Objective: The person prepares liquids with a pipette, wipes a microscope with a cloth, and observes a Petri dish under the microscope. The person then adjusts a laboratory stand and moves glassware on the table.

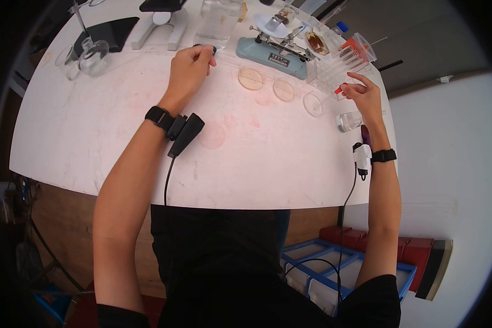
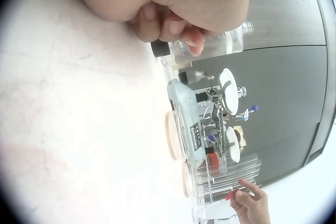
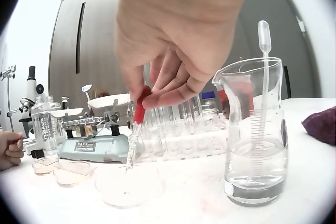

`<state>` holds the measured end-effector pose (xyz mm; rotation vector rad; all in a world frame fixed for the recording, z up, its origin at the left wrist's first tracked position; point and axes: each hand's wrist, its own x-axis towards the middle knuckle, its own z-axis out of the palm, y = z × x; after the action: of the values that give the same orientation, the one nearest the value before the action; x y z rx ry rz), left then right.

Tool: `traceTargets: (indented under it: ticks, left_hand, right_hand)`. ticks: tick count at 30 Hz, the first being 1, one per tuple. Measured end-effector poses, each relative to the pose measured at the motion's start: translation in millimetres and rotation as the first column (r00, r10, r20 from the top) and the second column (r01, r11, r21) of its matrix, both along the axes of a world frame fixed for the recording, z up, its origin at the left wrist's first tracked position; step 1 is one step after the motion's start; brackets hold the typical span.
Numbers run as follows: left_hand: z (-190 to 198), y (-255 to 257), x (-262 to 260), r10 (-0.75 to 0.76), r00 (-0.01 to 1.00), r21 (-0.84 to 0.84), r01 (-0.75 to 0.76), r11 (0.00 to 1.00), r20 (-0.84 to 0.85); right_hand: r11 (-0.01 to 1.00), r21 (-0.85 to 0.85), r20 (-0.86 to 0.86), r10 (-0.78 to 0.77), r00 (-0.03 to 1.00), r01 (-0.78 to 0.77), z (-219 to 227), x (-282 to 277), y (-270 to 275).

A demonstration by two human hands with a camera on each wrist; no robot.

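Note:
My right hand (image 1: 366, 99) pinches the red rubber bulb of a glass dropper (image 3: 139, 110) between thumb and fingers. The dropper points down, its tip over a clear petri dish (image 3: 113, 199) in the right wrist view. Beside it stands a glass beaker (image 3: 256, 182) of clear liquid with a plastic pipette (image 3: 264, 40) leaning in it. My left hand (image 1: 188, 71), fingers curled in and holding nothing visible, is at the table's back left, close to a black cap (image 2: 160, 48) partly hidden by the fingers in the left wrist view.
Two petri dishes with pale contents (image 1: 251, 78) lie before a blue-green balance (image 1: 270, 56). A test tube rack (image 1: 328, 74) stands behind the clear dish. A large clear bottle (image 1: 216, 27), a microscope (image 1: 161, 19) and glass flasks (image 1: 94, 57) occupy the back left.

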<state>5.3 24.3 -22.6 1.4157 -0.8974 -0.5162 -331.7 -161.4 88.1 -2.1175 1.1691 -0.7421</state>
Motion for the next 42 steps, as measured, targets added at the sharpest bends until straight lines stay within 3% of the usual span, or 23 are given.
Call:
traceTargets:
  ticks: [15,23,42]
  left_hand:
    - [0.1,-0.4,0.1,0.008,1.0,0.005,-0.008,1.0,0.007]
    - [1.6,-0.1,-0.5,0.001,1.0,0.012,-0.001,1.0,-0.013]
    - [0.4,-0.4,0.2,0.01,1.0,0.009,-0.01,1.0,0.004]
  right_hand:
    - [1.0,0.022,-0.007,-0.004,1.0,0.004,2.3,1.9,2.8]
    - [0.996,-0.083,-0.053,0.015,0.999,-0.019,-2.3,-0.9,-1.6]
    - [1.0,-0.016,0.008,0.011,1.0,-0.011,-1.5,1.1,1.8]
